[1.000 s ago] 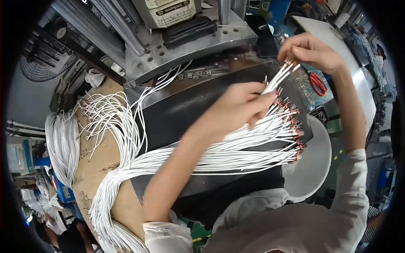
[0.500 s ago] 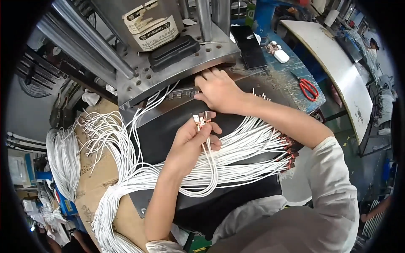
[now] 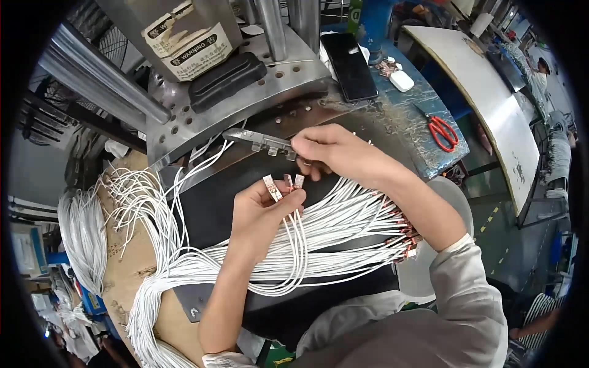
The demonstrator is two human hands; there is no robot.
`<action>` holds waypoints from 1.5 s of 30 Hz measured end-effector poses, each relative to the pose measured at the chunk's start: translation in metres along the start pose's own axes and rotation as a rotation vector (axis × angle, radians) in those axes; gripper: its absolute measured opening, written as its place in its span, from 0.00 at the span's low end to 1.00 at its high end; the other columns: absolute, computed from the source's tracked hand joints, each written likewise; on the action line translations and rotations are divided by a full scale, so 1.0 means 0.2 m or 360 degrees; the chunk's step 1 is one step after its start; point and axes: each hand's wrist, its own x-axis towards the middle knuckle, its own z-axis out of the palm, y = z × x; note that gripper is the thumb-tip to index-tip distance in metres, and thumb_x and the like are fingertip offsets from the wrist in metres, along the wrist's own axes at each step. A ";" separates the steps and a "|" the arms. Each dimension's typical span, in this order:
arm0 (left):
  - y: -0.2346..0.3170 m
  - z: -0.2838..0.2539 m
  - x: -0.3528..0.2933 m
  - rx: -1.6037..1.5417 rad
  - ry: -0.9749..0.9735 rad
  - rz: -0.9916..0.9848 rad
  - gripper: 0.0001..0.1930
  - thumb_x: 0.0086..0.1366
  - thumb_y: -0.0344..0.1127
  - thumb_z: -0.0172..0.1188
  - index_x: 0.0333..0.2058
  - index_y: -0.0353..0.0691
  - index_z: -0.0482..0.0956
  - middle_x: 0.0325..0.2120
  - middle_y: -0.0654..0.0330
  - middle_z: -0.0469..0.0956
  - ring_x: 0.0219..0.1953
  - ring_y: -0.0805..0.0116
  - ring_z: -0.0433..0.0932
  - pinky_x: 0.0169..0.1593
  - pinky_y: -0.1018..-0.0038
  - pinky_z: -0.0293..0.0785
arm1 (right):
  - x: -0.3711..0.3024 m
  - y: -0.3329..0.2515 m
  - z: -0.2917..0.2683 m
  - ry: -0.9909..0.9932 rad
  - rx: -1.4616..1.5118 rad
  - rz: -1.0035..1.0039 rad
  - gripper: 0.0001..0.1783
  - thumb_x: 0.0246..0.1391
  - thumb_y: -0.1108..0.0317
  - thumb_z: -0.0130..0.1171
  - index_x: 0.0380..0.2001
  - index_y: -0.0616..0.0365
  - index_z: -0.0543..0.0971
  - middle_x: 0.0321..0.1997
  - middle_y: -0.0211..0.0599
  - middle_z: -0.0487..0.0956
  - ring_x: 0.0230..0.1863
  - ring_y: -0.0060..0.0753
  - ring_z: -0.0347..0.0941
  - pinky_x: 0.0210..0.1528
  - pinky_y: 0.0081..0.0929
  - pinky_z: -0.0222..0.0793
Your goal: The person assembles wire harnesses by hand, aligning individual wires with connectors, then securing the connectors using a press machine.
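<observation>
My left hand (image 3: 256, 219) is closed around a few white cables, and their flat metal connector ends (image 3: 269, 184) stick up past the fingers and thumb. In my right hand (image 3: 343, 153) is one end of a long metal mold bar (image 3: 261, 140) with small block-shaped teeth along its lower side. The bar is tilted, above and apart from the connectors. Under both hands a thick spread of white cables (image 3: 343, 236) lies on a black mat (image 3: 205, 211), with reddish connector ends at the right.
Ahead stands a steel press (image 3: 239, 80) with a black block (image 3: 227, 80) on its plate. A black phone (image 3: 350, 66), a white case (image 3: 402, 81) and red-handled scissors (image 3: 443, 133) lie at the right. Another cable bundle (image 3: 83, 239) rests on cardboard at the left.
My right hand has come back from under the press plate, drawing the metal mold bar out into view. My left hand has shifted slightly, and its cable ends are more spread apart.
</observation>
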 end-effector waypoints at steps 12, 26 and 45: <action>-0.01 0.05 -0.02 -0.0003 0.0112 0.0086 0.03 0.64 0.26 0.64 0.35 0.33 0.81 0.24 0.62 0.80 0.22 0.77 0.76 0.27 0.80 0.72 | -0.02 0.06 0.02 -0.0076 -0.0079 -0.0269 0.12 0.66 0.67 0.50 0.45 0.66 0.75 0.36 0.38 0.80 0.39 0.22 0.74 0.40 0.25 0.69; 0.04 -0.01 0.04 0.0051 -0.0224 -0.0145 0.12 0.70 0.37 0.59 0.34 0.33 0.81 0.20 0.63 0.77 0.20 0.76 0.75 0.25 0.79 0.72 | 0.01 0.08 -0.04 -0.0388 0.0276 -0.0162 0.13 0.69 0.67 0.49 0.48 0.66 0.74 0.38 0.29 0.78 0.39 0.17 0.71 0.42 0.20 0.69; -0.11 -0.03 0.00 0.0170 -0.0244 0.0354 0.17 0.70 0.45 0.60 0.41 0.35 0.83 0.21 0.69 0.74 0.22 0.80 0.68 0.26 0.80 0.64 | -0.04 0.12 -0.06 -0.0214 0.0346 -0.0083 0.17 0.53 0.67 0.70 0.44 0.60 0.80 0.33 0.24 0.82 0.26 0.10 0.71 0.23 0.09 0.55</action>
